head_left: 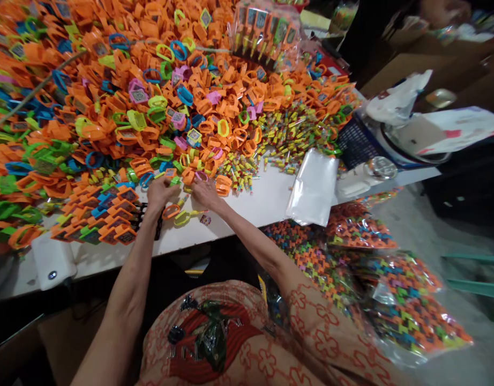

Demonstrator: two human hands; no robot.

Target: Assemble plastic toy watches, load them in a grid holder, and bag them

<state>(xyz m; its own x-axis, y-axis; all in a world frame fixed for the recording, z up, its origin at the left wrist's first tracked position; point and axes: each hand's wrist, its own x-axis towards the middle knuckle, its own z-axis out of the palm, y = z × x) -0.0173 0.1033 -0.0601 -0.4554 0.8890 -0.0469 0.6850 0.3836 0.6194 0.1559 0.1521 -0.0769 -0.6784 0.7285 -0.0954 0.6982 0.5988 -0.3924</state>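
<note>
Est. part done: rack [141, 215] mostly filled w/ watches [100, 214], black slots showing at R end, 2+ packed bags [416, 305] below & R of rack, big loose pile [95, 131] behind it prob. left to do; L hand [162, 190] & R hand [204, 193] curled among watches near rack's R end, grip can't tell.

Head cam's looking forward and steeply down, fairly close
So it's sitting above the wearer's patterned top [207, 332], facing across the white surface [267, 197], with the left hand [160, 191] and right hand [204, 191] showing just left of mid-frame and some floor [418, 222] peeking in at right.
</note>
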